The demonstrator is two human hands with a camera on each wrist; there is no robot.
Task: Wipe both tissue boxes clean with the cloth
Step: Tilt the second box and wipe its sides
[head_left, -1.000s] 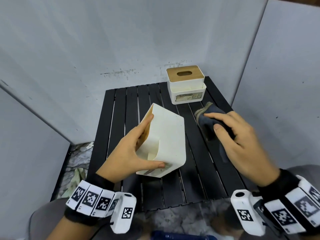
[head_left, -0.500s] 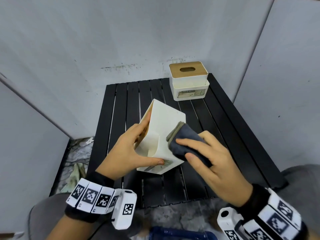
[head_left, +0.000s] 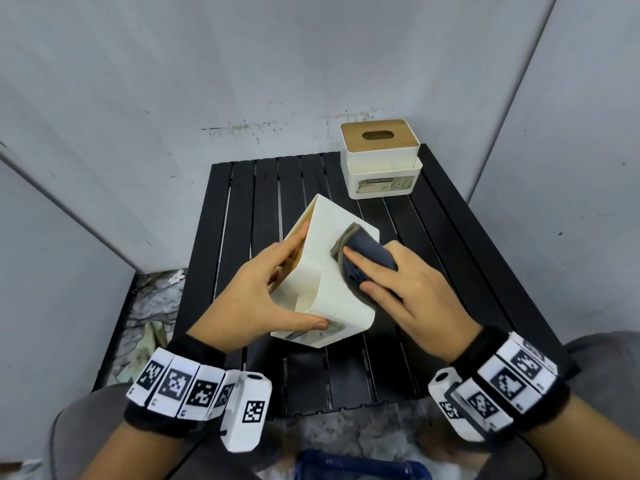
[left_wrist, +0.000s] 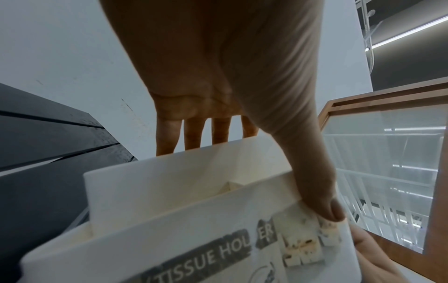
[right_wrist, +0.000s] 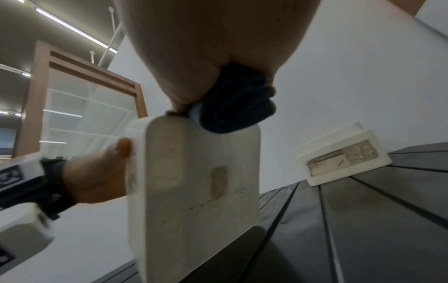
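My left hand grips a white tissue box, tilted on its side above the black slatted table; the thumb lies on its labelled front and the fingers on its wooden lid. In the left wrist view the same box shows a "TISSUE HOLDER" label under my left hand. My right hand presses a folded dark blue cloth onto the box's upturned side. In the right wrist view the cloth sits on the box's upper edge. A second tissue box with a wooden lid stands upright at the table's far right.
Grey partition walls close in the table at the back and on both sides. Crumpled material lies on the floor to the table's left. A blue object sits at the bottom edge near my lap.
My right hand has carried the cloth from the table's right side onto the held box and slid it up the box's side. The left hand keeps its hold.
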